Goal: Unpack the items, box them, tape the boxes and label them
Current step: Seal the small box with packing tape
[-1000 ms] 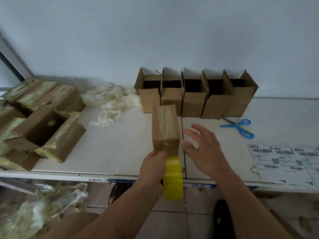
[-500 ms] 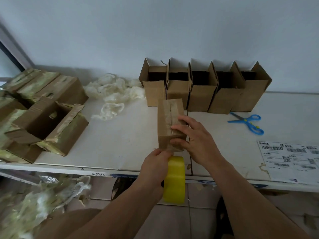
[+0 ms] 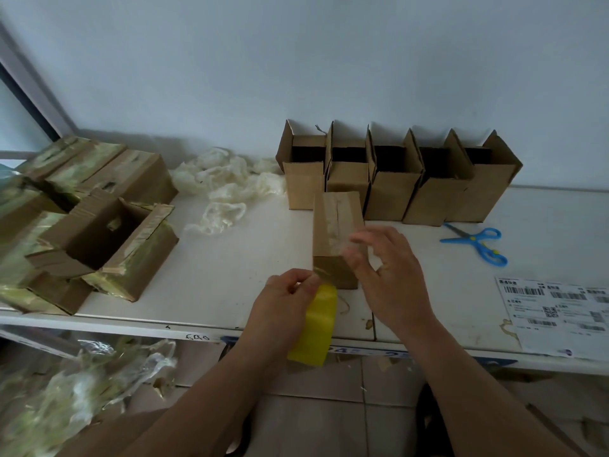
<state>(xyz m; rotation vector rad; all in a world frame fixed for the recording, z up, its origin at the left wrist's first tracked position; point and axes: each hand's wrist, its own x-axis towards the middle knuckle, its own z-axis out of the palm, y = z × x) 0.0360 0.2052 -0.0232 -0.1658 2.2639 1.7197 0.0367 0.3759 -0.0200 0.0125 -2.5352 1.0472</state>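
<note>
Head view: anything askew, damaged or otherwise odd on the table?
The old boxes at far left are torn open and heaped crookedly, and wrapping lies crumpled behind them. The table edge by the label sheet looks chipped.

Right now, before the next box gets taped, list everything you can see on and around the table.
closed box: 1, brown, table centre front, clear tape along its top
tape roll: 1, yellow, at the table's front edge
open boxes: 5, brown, row against the wall
scissors: 1, blue, right of the closed box
label sheet: 1, white, right front
wrapping scraps: pile, whitish, behind centre-left
taped cartons: several, brown, left end, one open
table: 1, white
left hand: holds the tape roll
right hand: blurred, by the closed box's near end
</note>
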